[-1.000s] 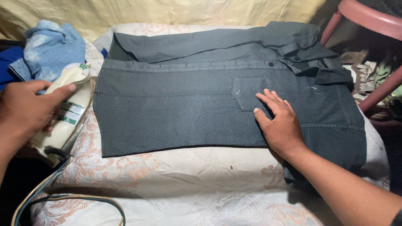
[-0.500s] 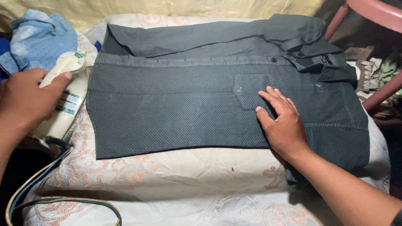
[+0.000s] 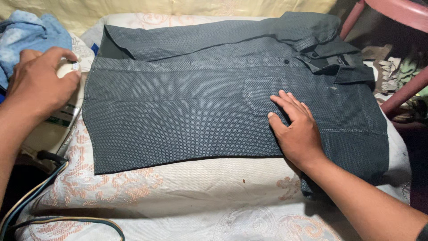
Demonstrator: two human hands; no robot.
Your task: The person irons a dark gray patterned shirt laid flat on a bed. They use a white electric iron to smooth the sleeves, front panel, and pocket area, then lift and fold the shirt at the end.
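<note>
Only the head camera here, looking straight down on a dark grey dotted shirt spread flat over a cream cloth with orange floral print that covers the work surface. The right hand lies palm down on the shirt, fingers stretched out and loose, fingertips just touching the lower corner of the chest pocket, so it's pressing flat, not gripping anything. The shirt's collar sits crumpled at the far right end. Over at the left edge, the left hand is curled around the white handle of an electric iron that sits right beside the shirt's hem, not on the fabric. The iron's cord loops down off the near left corner. A bunched light blue garment sits behind that hand, and a pink chair frame stands off to the far right.
</note>
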